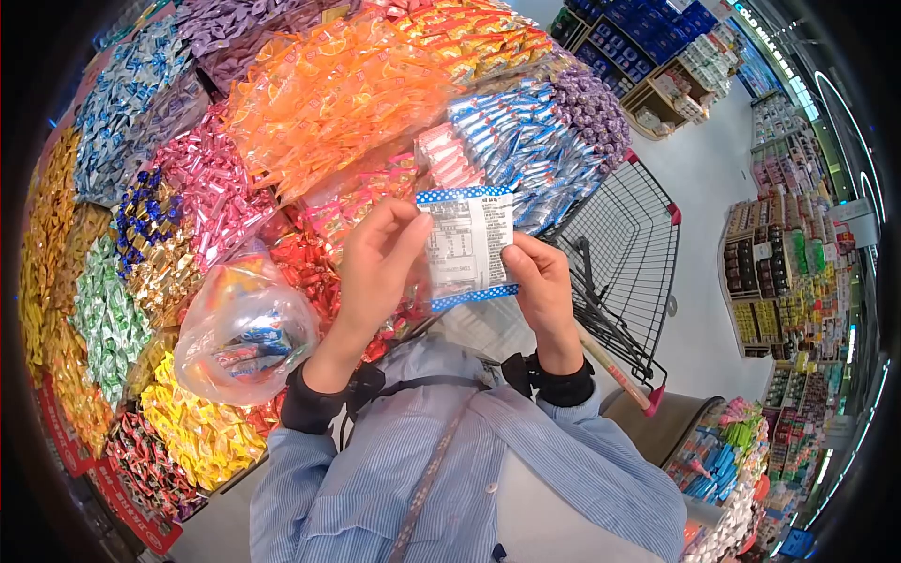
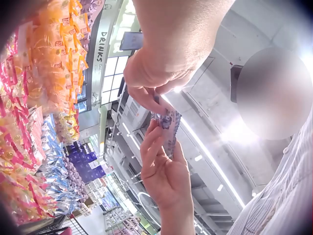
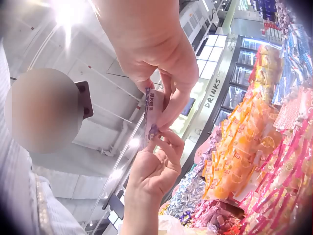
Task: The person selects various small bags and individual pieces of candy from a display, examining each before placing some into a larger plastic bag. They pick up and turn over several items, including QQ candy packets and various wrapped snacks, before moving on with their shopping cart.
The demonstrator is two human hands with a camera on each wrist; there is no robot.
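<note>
Both hands hold up a small flat snack packet (image 1: 467, 246) in front of the chest in the head view. Blue polka-dot bands run along its top and bottom edges, and its printed white back faces up at me. My left hand (image 1: 374, 267) pinches its left edge near the top, thumb and fingers together. At the opposite edge, my right hand (image 1: 546, 289) grips it with the thumb lying on the printed side. In the left wrist view the packet (image 2: 169, 126) shows nearly edge-on between the two hands. The right wrist view shows the packet (image 3: 154, 108) from its side.
Heaped wrapped candy fills the display ahead and left, including orange packets (image 1: 338, 103) and blue-white ones (image 1: 530, 141). Left of my left wrist is a clear plastic bag (image 1: 202, 342) with blue packets inside. A wire shopping cart (image 1: 675, 214) stands at the right, with stocked shelves (image 1: 765, 263) beyond.
</note>
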